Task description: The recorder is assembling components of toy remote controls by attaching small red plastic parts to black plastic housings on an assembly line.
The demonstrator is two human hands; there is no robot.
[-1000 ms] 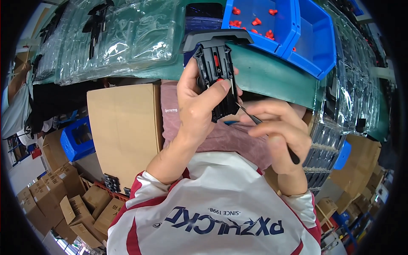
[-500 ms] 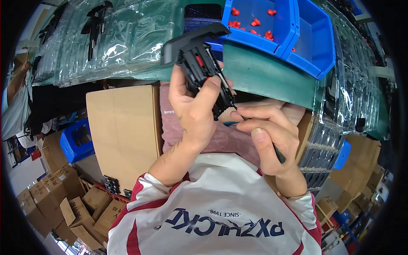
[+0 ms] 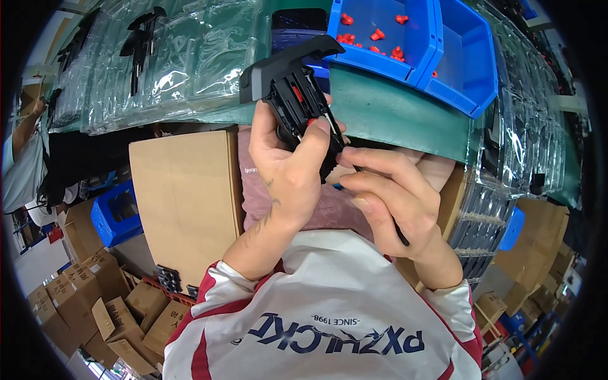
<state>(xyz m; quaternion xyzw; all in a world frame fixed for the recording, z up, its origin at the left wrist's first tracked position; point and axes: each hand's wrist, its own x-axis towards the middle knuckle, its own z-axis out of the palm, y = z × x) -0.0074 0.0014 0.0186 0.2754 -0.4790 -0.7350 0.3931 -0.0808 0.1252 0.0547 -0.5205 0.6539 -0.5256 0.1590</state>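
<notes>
In my left hand [image 3: 290,172] is a black plastic mechanism [image 3: 288,75] with a wide angled cap at its top, slots and small red parts inside. My left thumb presses on its face near a red part [image 3: 312,121], while the fingers wrap behind it. My right hand [image 3: 405,201] pinches a thin black rod-like tool [image 3: 400,233], whose rear end sticks out below the palm. The right fingertips are at the lower right edge of the mechanism. They hide the front end of the tool, so its exact contact cannot be seen.
Beyond my hands, a blue bin [image 3: 373,68] holds several red plastic pieces, beside a second blue bin [image 3: 478,76]. A dark phone-like screen [image 3: 297,28] lies on the green table [image 3: 380,104]. Clear plastic trays [image 3: 183,69] are at left, above a cardboard box [image 3: 180,196].
My right hand has moved slightly left and up with the tool, bringing its fingertips against the mechanism. The left hand keeps its grip almost in place.
</notes>
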